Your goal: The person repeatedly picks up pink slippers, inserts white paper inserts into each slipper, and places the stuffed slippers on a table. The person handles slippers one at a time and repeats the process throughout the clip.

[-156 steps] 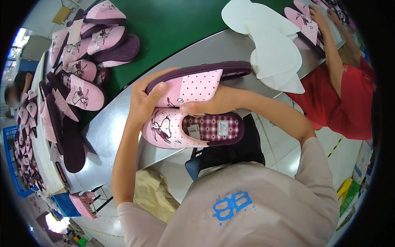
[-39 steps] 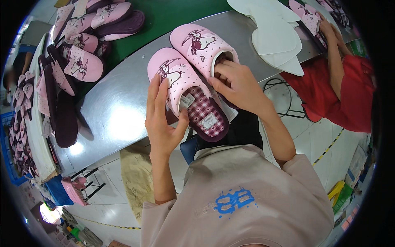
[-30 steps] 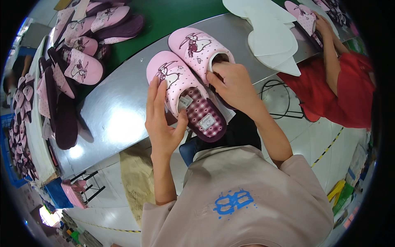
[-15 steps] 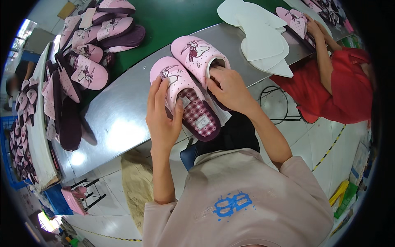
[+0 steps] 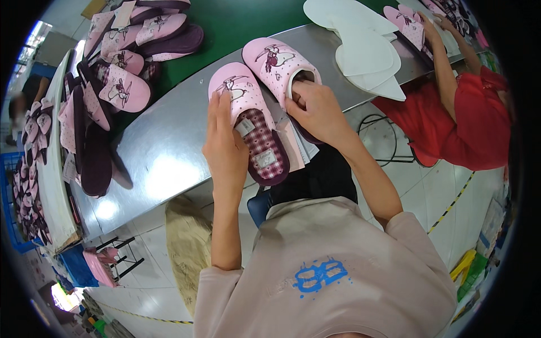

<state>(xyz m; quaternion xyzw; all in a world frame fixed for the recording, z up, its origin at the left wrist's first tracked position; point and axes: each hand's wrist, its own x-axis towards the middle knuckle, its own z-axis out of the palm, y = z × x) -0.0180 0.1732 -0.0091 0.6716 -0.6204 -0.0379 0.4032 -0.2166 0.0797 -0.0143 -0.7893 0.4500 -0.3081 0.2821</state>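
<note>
A pair of pink dotted slippers with a printed animal figure lies at the near edge of the metal table. My left hand (image 5: 226, 143) is closed around the outer side of the left slipper (image 5: 243, 84), its fingers along the upper. Inside that slipper shows a maroon checked insole. My right hand (image 5: 320, 114) holds the right slipper (image 5: 275, 63), with some fingers hidden in its foot opening. Between the heels hang paper tags (image 5: 292, 145), one pinkish and one white with print. The slippers' toes point away from me and sit slightly apart.
Many similar slippers (image 5: 127, 90) are piled at the left on the metal table (image 5: 163, 135) and green surface (image 5: 225, 28). White sole-shaped sheets (image 5: 366, 56) lie at the back right. Beyond them a person in red (image 5: 473, 124) handles another slipper (image 5: 407, 25).
The left slipper has turned straighter and its heel has moved left, away from the right one. More of the tags shows between them. Both hands keep hold.
</note>
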